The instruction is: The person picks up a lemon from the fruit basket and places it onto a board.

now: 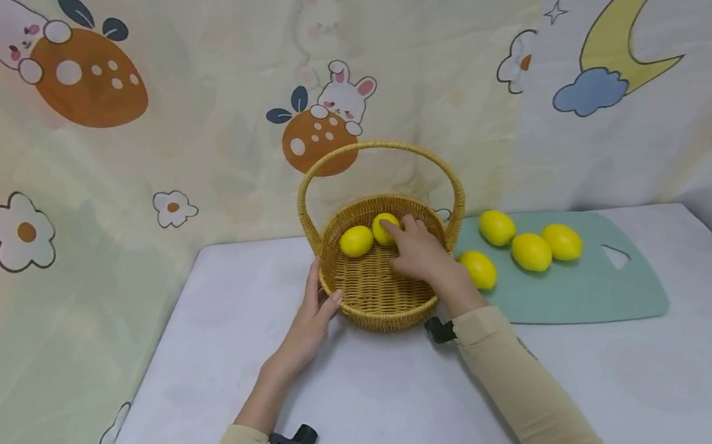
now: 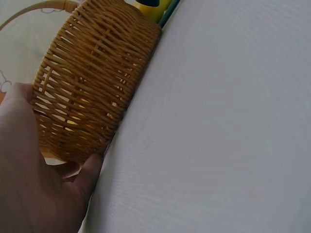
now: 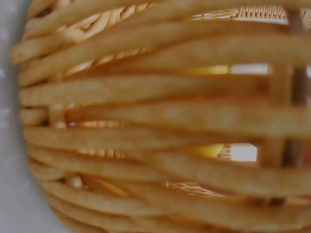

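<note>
In the head view a round wicker basket (image 1: 384,317) with a tall handle stands on the table. My left hand (image 1: 306,329) grips its left side, thumb at the front; the left wrist view shows this hand (image 2: 43,179) against the woven wall (image 2: 92,73). Inside the basket two lemons lie side by side at the back, one on the left (image 1: 356,242) and one on the right (image 1: 384,230). My right hand (image 1: 421,249) reaches in over the right rim, its index finger touching the right lemon and its thumb apart from it. Basket weave (image 3: 146,92) fills the right wrist view.
Right of the basket a green cutting board (image 1: 588,298) lies flat on the white table (image 1: 370,411). Several lemons rest on it, one (image 1: 478,270) close to the basket and my right forearm. A patterned cloth (image 1: 210,121) hangs behind the table.
</note>
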Demonstrator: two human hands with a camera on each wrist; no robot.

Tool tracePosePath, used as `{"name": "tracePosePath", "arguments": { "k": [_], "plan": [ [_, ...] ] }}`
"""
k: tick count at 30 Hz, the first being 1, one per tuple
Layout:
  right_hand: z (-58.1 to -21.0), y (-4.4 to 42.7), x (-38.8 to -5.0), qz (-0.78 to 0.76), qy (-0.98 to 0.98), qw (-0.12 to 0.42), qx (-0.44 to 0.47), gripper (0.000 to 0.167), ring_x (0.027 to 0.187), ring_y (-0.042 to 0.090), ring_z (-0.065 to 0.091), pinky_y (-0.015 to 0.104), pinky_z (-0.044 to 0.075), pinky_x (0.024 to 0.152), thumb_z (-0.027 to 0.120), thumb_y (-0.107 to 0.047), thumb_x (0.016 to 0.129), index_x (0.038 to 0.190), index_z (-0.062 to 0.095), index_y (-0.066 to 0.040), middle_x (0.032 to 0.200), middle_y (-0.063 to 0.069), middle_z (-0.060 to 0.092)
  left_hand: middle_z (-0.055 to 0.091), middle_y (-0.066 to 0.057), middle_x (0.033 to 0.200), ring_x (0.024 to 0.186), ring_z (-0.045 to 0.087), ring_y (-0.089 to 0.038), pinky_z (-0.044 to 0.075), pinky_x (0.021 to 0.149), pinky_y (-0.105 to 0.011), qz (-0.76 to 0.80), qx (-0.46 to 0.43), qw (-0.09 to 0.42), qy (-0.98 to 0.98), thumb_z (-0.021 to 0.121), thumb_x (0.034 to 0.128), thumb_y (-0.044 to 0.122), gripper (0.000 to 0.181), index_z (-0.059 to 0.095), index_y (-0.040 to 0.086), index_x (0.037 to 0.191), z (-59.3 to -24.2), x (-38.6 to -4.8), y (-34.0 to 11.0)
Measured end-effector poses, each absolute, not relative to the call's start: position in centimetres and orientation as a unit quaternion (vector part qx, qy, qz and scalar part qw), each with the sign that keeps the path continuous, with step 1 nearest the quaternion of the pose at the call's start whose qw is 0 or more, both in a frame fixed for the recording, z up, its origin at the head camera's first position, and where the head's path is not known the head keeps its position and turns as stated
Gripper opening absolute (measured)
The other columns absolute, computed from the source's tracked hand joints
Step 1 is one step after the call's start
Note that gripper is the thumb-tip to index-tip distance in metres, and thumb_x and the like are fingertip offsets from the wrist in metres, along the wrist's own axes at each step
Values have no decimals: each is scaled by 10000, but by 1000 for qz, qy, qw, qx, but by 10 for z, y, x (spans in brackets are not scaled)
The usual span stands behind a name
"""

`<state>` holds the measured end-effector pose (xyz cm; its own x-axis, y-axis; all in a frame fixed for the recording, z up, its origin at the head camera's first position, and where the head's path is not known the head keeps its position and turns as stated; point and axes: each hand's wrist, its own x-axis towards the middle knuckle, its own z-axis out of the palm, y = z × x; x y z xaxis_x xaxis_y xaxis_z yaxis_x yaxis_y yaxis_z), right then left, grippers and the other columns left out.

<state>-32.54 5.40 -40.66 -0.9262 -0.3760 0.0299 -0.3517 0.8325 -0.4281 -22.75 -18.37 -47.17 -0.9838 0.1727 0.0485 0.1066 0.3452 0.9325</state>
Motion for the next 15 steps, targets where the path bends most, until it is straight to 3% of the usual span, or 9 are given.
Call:
{"name": "tracePosePath", "arguments": {
  "k": [3, 5, 8, 15],
  "plan": [
    [-409, 53, -327, -212, 958, 26, -193, 676, 1432, 337, 262, 552, 420, 1053, 618, -161, 900, 1528, 370, -182, 1585, 140, 228, 77, -21, 1681, 1532, 212, -268, 225, 1229, -520, 565, 82, 33, 820, 456, 1010, 555, 742, -71, 520, 1532, -472, -227, -184],
    [-410, 52, -328, -209, 956, 31, -204, 618, 1519, 357, 153, 615, 331, 1143, 606, -151, 906, 1496, 420, -149, 1659, 97, 141, 57, -21, 1683, 1538, 191, -269, 202, 1235, -521, 568, 81, 37, 818, 452, 1031, 496, 733, -80, 510, 1535, -472, -227, -185],
    [-411, 51, -331, -211, 952, 46, -218, 582, 1525, 372, 162, 595, 324, 1164, 596, -139, 914, 1479, 455, -139, 1675, 64, 149, 24, -22, 1685, 1547, 154, -268, 172, 1241, -520, 571, 81, 46, 816, 437, 1053, 426, 727, -100, 491, 1539, -473, -227, -185],
    [-411, 52, -333, -210, 952, 36, -221, 611, 1469, 402, 259, 568, 394, 1118, 597, -136, 915, 1501, 435, -193, 1649, 66, 204, 72, -11, 1681, 1539, 189, -258, 200, 1235, -523, 565, 88, 34, 820, 448, 1033, 494, 722, -76, 522, 1529, -472, -228, -183]
  ]
}}
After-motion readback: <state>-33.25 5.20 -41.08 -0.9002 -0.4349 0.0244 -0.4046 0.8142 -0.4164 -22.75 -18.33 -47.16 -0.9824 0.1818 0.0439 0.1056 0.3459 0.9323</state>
